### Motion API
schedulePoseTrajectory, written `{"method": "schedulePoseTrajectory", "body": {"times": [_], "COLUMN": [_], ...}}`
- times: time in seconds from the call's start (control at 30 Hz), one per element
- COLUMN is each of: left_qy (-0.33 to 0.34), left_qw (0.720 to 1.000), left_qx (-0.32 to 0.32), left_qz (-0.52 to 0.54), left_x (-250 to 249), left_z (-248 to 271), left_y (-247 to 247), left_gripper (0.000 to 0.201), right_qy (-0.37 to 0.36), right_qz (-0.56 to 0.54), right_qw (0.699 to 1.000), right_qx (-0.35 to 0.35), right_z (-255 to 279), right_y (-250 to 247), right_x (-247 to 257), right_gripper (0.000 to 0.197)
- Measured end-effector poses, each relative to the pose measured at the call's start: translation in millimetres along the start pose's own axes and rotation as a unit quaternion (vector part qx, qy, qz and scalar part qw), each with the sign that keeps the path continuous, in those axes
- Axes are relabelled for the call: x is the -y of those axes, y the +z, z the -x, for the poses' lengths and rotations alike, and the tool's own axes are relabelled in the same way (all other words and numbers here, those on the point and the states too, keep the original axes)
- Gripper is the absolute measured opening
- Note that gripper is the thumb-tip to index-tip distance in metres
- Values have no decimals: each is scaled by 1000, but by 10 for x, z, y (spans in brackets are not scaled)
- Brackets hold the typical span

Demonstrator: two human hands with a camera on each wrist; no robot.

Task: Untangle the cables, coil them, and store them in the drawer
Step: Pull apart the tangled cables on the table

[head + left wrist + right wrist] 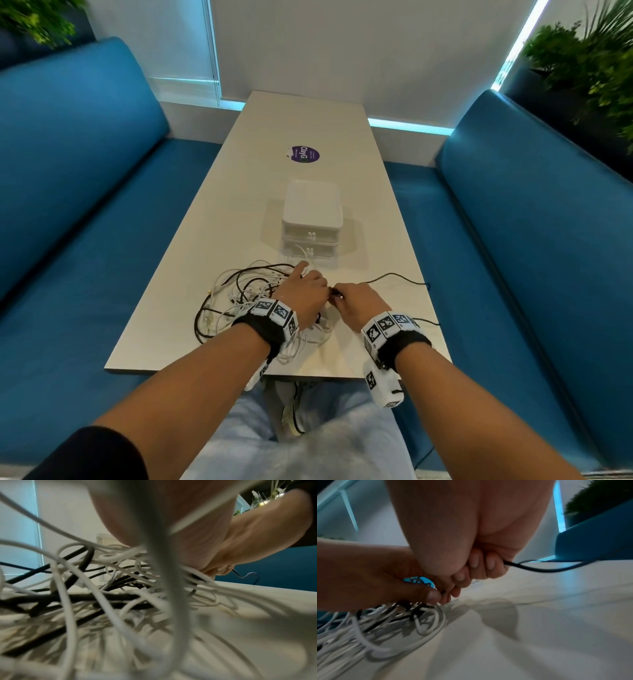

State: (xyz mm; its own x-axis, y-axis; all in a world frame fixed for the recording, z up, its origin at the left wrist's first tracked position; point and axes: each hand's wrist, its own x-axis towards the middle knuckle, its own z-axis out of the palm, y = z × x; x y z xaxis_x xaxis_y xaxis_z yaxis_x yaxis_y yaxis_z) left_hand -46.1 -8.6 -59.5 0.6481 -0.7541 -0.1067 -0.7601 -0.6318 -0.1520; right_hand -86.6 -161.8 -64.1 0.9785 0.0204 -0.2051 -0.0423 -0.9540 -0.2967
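Your right hand (359,303) sits just right of the cable tangle (253,298), fingers curled around a thin black cable (397,275). In the right wrist view that black cable (539,568) leaves the curled fingers (489,565) and runs off to the right across the table (539,615). In the head view it arcs right toward the table edge.

Your left hand (303,291) rests on the right side of the tangle, touching your right hand at the fingertips. In the right wrist view the left thumb (431,595) and fingers pinch a dark cable section directly at the right hand's fingertips. The index finger points forward toward the drawer unit (312,219).

The tangle lies on the near part of the table (239,192), to the left of and under your left hand, between the table's near edge and the drawer unit. It consists of several thin white cables and thicker black cables looped over one another in loose, irregular coils. The left wrist view shows white strands (68,601) crossing over black ones (85,596), with no single cable separable by eye.

The drawer unit is white, with two stacked drawers, both closed, each with a small white handle. It stands just beyond the tangle; one white cable touches its lower front.
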Motion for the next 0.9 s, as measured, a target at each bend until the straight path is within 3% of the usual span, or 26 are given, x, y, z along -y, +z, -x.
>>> {"method": "schedulePoseTrajectory", "body": {"times": [0.13, 0.23, 0.33, 0.57, 0.7, 0.9], "left_qy": [-18, -39, -57, -50, -44, -49], "left_qw": [999, 997, 997, 997, 998, 998], "left_qx": [-26, -42, -40, -37, -40, -35], "left_qz": [37, 50, 41, 41, 29, 31], "left_x": [-32, -41, -33, 33, -14, 0], "left_z": [38, 66, 53, 75, 75, 84], "left_y": [60, 92, 89, 71, 75, 59], "left_gripper": [29, 42, 41, 29, 25, 25], "right_qy": [20, 32, 48, 162, 135, 25], "right_qz": [-18, -29, -21, 8, 19, -39], "right_qw": [1000, 999, 998, 985, 989, 999], "right_qx": [-14, -27, -39, -64, -53, -14], "right_z": [-21, -7, 24, 135, 140, 100], "right_y": [-47, -87, -136, -209, -138, -32], "right_x": [-47, -77, -139, -427, -305, -125], "right_gripper": [26, 24, 23, 27, 28, 25]}}
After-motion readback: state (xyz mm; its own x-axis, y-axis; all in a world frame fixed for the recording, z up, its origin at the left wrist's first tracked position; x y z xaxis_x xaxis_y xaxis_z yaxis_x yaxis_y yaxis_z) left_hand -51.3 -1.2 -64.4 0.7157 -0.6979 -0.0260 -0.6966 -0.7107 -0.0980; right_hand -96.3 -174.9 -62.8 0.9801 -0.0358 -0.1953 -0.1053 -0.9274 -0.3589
